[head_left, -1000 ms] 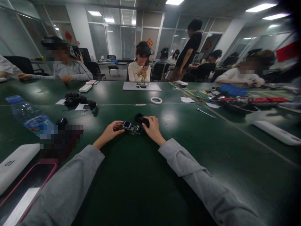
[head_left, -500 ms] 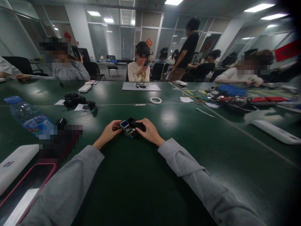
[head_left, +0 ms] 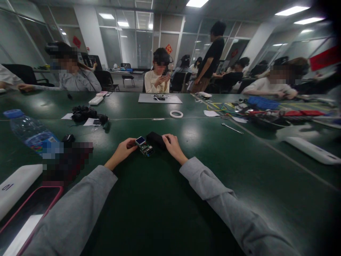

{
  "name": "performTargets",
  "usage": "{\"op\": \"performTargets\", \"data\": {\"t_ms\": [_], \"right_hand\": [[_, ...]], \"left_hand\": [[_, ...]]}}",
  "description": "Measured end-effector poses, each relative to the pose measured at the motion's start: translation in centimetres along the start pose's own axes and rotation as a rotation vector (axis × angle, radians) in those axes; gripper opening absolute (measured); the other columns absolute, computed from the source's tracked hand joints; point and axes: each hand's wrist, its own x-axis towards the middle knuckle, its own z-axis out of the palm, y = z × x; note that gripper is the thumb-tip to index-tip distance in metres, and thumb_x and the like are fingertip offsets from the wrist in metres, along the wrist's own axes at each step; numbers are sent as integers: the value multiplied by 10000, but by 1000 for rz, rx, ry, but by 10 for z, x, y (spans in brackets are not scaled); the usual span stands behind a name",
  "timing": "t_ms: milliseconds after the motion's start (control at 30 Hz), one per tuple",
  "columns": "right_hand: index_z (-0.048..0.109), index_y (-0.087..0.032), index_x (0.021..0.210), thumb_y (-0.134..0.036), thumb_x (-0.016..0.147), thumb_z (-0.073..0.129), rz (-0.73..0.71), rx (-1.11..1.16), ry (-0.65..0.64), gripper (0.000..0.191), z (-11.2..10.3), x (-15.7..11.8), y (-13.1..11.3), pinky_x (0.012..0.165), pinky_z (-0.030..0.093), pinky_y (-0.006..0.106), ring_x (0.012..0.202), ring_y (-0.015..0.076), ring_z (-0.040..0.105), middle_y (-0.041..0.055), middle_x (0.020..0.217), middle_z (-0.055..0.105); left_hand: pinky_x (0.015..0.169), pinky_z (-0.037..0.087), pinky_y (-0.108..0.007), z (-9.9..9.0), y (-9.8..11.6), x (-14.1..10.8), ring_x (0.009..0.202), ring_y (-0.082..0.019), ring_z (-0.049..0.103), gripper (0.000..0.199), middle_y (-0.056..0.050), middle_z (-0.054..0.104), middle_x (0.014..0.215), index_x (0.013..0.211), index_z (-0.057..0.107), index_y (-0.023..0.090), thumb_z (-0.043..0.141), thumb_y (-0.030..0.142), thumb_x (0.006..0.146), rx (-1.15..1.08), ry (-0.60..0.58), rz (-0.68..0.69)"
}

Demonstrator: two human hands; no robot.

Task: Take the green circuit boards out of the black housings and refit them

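Note:
A small circuit board (head_left: 146,150) with a little square screen (head_left: 140,140) at its upper left lies in the middle of the green table (head_left: 149,199). My left hand (head_left: 126,148) pinches the left edge of the board beside the screen. Just right of the board sits a black box-like case (head_left: 156,139), angled down to the right. The fingers of my right hand (head_left: 172,145) are closed on the right end of this case. Both of my forearms are in grey sleeves.
At left are a water bottle (head_left: 32,133), a white power bank (head_left: 20,188) and a red-edged phone (head_left: 32,213). Ahead lie black parts (head_left: 84,113), a white ring (head_left: 176,114) and a wrench (head_left: 232,128). Cables (head_left: 226,106) spread at the right. People sit across the table.
My right hand has shifted slightly right, and the black case has turned and moved apart from the board. My left hand has barely moved.

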Motion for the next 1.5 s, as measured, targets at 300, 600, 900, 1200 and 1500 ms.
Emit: {"op": "performTargets", "data": {"t_ms": [300, 600, 900, 1200, 1500], "right_hand": [[625, -213, 1093, -429, 833, 646, -164, -56, -39, 339, -6, -5, -17, 885, 442, 429, 1007, 263, 499, 86, 1039, 586], [672, -205, 982, -486, 916, 484, 11, 41, 4, 345, -5, -1, -7, 789, 459, 388, 880, 238, 559, 65, 918, 658], [643, -185, 971, -521, 930, 393, 32, 31, 95, 420, 2, 3, 8, 855, 405, 412, 918, 249, 526, 81, 967, 648], [624, -188, 999, -461, 933, 432, -4, 26, 120, 340, -1, 1, 3, 865, 398, 388, 959, 244, 500, 85, 981, 616], [616, -189, 1014, -425, 927, 465, -39, 18, 113, 293, -2, 0, -1, 866, 413, 397, 971, 247, 495, 85, 982, 603]], "left_hand": [[881, 487, -440, -1, -8, 2, 992, -233, 631, 353, -83, 665, 1088, 1119, 599, 204, 608, 349, 798, 32, 0, 40], [872, 487, -449, -2, -9, 2, 996, -240, 631, 358, -88, 664, 1105, 1131, 596, 210, 606, 355, 803, 31, -16, 37], [890, 485, -436, 0, -5, 3, 1015, -235, 629, 362, -93, 667, 1108, 1128, 590, 185, 612, 334, 799, 39, -14, 7], [901, 480, -434, 0, -6, 2, 1007, -225, 631, 356, -92, 666, 1114, 1137, 586, 185, 601, 326, 811, 53, -14, 28], [880, 488, -423, 0, 2, 0, 999, -225, 629, 341, -94, 663, 1099, 1119, 591, 174, 604, 303, 803, 56, -7, 1]]}}
